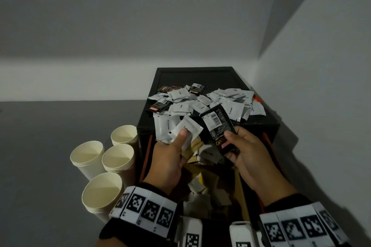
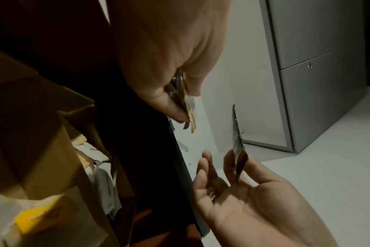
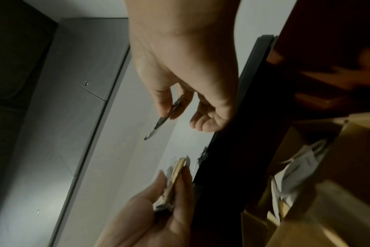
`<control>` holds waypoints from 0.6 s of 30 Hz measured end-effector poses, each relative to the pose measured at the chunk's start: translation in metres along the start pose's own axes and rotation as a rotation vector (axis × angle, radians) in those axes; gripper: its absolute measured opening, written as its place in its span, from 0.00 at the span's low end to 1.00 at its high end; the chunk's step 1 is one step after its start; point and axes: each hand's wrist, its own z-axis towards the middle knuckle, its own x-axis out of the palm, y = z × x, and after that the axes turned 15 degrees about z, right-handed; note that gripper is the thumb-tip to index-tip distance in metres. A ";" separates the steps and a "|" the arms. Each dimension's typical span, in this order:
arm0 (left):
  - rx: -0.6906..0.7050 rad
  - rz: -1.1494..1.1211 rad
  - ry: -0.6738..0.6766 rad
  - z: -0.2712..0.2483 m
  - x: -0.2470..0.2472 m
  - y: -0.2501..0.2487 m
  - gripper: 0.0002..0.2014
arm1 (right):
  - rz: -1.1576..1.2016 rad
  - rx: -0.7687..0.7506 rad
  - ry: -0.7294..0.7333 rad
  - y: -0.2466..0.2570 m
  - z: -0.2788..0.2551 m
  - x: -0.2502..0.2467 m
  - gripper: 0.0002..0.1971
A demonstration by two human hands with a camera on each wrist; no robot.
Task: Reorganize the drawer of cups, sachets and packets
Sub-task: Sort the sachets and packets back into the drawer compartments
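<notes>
My left hand (image 1: 180, 143) grips a fanned bundle of white and tan sachets (image 1: 187, 131), thumb pressed on top; in the left wrist view the bundle (image 2: 187, 108) shows edge-on between thumb and fingers. To its right, my right hand (image 1: 232, 142) pinches a black sachet (image 1: 217, 124) with a barcode; this black sachet (image 3: 166, 117) shows edge-on in the right wrist view. Both hands hover above the open drawer (image 1: 243, 194), which holds brown card dividers and loose packets. Behind them, a heap of white and black sachets (image 1: 202, 102) lies on the black cabinet top (image 1: 180, 78).
Several stacks of cream paper cups (image 1: 118, 157) stand left of the cabinet on the grey surface. A white wall (image 1: 321, 86) closes the right side. A grey cupboard (image 2: 317, 83) shows in the wrist views. A yellow packet (image 2: 38, 215) lies in the drawer.
</notes>
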 end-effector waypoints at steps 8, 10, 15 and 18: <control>0.003 -0.024 0.338 -0.018 0.012 -0.002 0.18 | -0.161 -0.146 -0.133 -0.015 -0.002 0.006 0.07; -0.041 -0.039 0.365 -0.017 0.012 -0.004 0.22 | -0.109 -0.180 -0.184 -0.012 -0.001 0.004 0.08; -0.099 -0.048 0.339 -0.015 0.011 -0.005 0.16 | 0.137 -0.194 -0.250 0.000 0.002 -0.001 0.08; -0.093 -0.014 0.260 -0.013 0.009 -0.003 0.14 | 0.269 -0.168 -0.238 0.009 0.005 -0.008 0.10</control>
